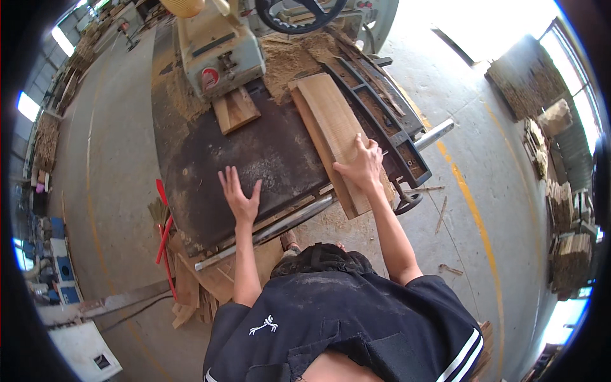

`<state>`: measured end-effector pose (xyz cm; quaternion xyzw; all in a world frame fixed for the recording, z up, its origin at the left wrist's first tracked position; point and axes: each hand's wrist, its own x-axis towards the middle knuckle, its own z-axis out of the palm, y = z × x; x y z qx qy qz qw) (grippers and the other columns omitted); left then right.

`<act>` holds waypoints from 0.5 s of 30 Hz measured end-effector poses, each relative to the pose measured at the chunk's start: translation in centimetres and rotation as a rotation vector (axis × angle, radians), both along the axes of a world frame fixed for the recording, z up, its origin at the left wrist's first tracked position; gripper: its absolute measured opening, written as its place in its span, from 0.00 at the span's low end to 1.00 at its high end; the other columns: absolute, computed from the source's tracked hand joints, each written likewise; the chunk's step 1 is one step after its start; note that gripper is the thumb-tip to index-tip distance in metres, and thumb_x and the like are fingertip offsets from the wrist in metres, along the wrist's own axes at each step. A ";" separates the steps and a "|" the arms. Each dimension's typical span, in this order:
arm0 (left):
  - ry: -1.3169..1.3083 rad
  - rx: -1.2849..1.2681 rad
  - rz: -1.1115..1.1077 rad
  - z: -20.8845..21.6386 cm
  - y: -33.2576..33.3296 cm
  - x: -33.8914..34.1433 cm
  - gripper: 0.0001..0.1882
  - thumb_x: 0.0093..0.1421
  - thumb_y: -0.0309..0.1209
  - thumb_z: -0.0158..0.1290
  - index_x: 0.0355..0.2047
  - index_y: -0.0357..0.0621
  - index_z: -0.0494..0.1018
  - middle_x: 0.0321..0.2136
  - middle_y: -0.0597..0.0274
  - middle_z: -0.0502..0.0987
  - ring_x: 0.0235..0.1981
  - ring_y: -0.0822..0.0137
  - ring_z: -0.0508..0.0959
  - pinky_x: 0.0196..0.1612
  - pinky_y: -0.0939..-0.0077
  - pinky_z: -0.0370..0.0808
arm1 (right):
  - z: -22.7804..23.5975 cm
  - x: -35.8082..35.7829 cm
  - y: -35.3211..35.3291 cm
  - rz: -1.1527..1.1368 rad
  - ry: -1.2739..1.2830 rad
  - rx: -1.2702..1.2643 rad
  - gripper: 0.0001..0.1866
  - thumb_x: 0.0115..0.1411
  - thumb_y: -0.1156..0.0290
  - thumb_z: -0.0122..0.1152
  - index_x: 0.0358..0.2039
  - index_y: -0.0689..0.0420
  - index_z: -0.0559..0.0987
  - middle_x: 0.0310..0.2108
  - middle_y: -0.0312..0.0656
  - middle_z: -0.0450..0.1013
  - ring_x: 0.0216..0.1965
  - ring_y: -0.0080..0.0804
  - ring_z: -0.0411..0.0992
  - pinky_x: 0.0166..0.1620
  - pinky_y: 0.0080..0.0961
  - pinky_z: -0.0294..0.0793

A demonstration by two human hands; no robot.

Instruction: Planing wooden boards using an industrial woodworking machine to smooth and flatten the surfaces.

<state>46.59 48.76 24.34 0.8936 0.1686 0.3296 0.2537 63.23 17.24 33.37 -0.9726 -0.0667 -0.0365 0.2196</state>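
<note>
A long, thick wooden board point(328, 108) lies lengthwise on the right part of a dark machine table point(267, 159), its near end overhanging the front edge. A step down its left side may be a second board beneath; I cannot tell. My right hand point(364, 164) grips the board near its close end, thumb toward the left and fingers toward the right edge. My left hand point(240, 198) is open above the dark table near the front, fingers spread and holding nothing. Ahead of it, a short wood piece point(235, 109) sticks out from under the grey machine head point(219, 57).
Sawdust point(289, 70) covers the table's far part. A black handwheel point(299, 13) stands above it. A slotted metal frame point(375, 108) runs along the right side, with a small handwheel point(408, 204) below. Wood scraps point(203, 302) lie at the lower left. Lumber stacks point(528, 76) stand far right.
</note>
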 end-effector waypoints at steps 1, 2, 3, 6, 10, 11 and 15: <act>-0.031 -0.084 -0.020 0.6 -1.3 -0.9 0.44 0.63 0.44 0.69 0.73 0.34 0.65 0.74 0.40 0.64 0.79 0.39 0.54 0.77 0.48 0.56 | 0.7 -0.3 0.4 0.029 0.007 0.002 0.57 0.42 0.46 0.83 0.71 0.60 0.73 0.67 0.66 0.65 0.65 0.62 0.66 0.70 0.50 0.65; -0.039 -0.152 -0.055 1.3 -2.9 -2.0 0.44 0.62 0.42 0.70 0.72 0.35 0.66 0.73 0.40 0.65 0.78 0.40 0.56 0.77 0.49 0.57 | 1.8 -0.6 0.6 0.034 0.031 -0.052 0.58 0.42 0.45 0.83 0.71 0.60 0.73 0.66 0.65 0.66 0.64 0.60 0.67 0.69 0.49 0.67; -0.045 -0.219 -0.090 2.3 -4.6 -3.4 0.44 0.61 0.41 0.71 0.72 0.35 0.66 0.73 0.39 0.66 0.78 0.41 0.58 0.76 0.51 0.58 | 3.0 -1.2 0.6 0.040 0.056 -0.106 0.59 0.41 0.45 0.84 0.71 0.60 0.72 0.64 0.64 0.68 0.63 0.59 0.68 0.68 0.48 0.69; 0.034 -0.393 -0.212 6.1 -10.6 -7.1 0.45 0.57 0.38 0.74 0.71 0.36 0.69 0.69 0.43 0.72 0.76 0.44 0.63 0.75 0.54 0.61 | 3.7 -1.7 -0.9 0.055 0.084 0.113 0.58 0.38 0.45 0.85 0.67 0.64 0.76 0.55 0.61 0.77 0.55 0.49 0.77 0.58 0.41 0.78; 0.179 -0.535 -0.355 8.2 -14.4 -9.7 0.63 0.43 0.48 0.81 0.75 0.36 0.62 0.74 0.41 0.65 0.79 0.40 0.54 0.77 0.49 0.56 | 0.7 -3.6 1.3 0.135 0.703 0.972 0.39 0.53 0.44 0.76 0.55 0.64 0.84 0.37 0.51 0.84 0.38 0.44 0.83 0.48 0.40 0.83; 0.209 -0.510 -0.430 8.8 -14.5 -10.7 0.70 0.39 0.52 0.83 0.76 0.34 0.59 0.76 0.38 0.61 0.80 0.36 0.49 0.78 0.46 0.53 | 1.7 -5.1 3.5 0.080 1.181 1.364 0.35 0.59 0.45 0.72 0.54 0.64 0.84 0.34 0.47 0.84 0.33 0.41 0.83 0.45 0.39 0.84; 0.071 -0.386 -0.321 8.7 -15.3 -10.3 0.86 0.32 0.54 0.85 0.80 0.33 0.41 0.79 0.27 0.38 0.81 0.31 0.38 0.79 0.42 0.48 | 2.9 -11.1 8.4 0.098 1.580 1.823 0.32 0.69 0.46 0.62 0.58 0.64 0.81 0.47 0.49 0.83 0.45 0.37 0.83 0.52 0.34 0.84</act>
